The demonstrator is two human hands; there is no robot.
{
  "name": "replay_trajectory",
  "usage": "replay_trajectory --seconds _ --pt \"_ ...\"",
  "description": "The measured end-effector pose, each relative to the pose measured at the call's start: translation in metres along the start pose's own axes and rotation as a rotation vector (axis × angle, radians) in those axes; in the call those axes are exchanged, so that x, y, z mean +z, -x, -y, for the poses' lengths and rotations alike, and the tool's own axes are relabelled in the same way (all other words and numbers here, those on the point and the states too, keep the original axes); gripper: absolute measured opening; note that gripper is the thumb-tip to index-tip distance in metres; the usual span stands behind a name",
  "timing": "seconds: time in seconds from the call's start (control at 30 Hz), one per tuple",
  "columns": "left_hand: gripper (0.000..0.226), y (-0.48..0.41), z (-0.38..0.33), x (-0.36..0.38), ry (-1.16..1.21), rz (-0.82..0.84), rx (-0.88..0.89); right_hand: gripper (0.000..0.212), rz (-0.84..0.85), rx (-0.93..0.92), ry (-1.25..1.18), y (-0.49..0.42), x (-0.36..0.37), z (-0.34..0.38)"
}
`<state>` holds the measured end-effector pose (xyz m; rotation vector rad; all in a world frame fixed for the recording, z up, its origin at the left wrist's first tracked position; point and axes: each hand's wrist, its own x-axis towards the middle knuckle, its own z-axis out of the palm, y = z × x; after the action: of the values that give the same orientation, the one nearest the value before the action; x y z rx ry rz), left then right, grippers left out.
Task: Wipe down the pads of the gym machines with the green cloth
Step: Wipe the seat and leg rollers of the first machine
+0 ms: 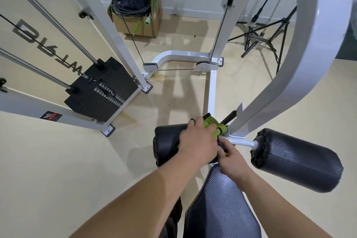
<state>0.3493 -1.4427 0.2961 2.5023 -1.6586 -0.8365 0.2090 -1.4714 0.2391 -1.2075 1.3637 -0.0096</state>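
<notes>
My left hand presses a green cloth onto the inner end of the left black roller pad, beside the white frame post. Only a bunched part of the cloth shows past my fingers. My right hand sits just below and right of it, fingers curled on the dark end of that pad near the white axle; what it grips is partly hidden. The right roller pad sticks out to the right, untouched. The black seat pad lies under my right forearm.
A curved white frame arm rises on the right. The weight stack with guide rods and cables stands on the left. A cardboard box of cables sits against the back wall, and tripod stands at back right. The floor is beige.
</notes>
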Motion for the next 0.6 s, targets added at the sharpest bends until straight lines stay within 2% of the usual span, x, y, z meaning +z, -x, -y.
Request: replay_trajectory --seconds 0.1,0.23,0.3,0.37,0.43,0.5,0.53,0.6 --pt "0.040 -0.007 0.033 -0.010 -0.037 -0.008 -0.046 0.037 -0.015 -0.006 0.019 -0.001 -0.002 0.000" --pt "0.040 0.002 0.092 -0.019 -0.069 0.004 -0.343 0.039 0.012 0.007 0.030 0.002 -0.005 0.001" --pt "0.037 0.005 0.086 -0.018 -0.035 -0.028 -0.440 0.032 0.043 0.069 -0.011 0.000 -0.009 0.006" --pt "0.036 0.007 0.052 -0.010 0.000 -0.055 -0.368 0.011 0.066 0.144 -0.056 -0.002 -0.011 0.017" --pt "0.039 0.011 0.010 0.002 0.046 -0.046 -0.207 0.026 0.082 0.147 -0.047 -0.004 -0.012 0.023" --pt "0.042 0.015 -0.015 0.007 0.073 -0.009 -0.079 0.027 0.061 0.111 -0.007 -0.004 -0.009 0.021" --pt "0.043 0.014 -0.014 0.005 0.065 0.001 -0.038 0.027 0.059 0.097 0.001 -0.005 -0.006 0.017" --pt "0.042 0.011 0.009 -0.004 0.008 -0.022 0.013 0.040 0.024 0.048 0.025 -0.006 -0.003 0.005"
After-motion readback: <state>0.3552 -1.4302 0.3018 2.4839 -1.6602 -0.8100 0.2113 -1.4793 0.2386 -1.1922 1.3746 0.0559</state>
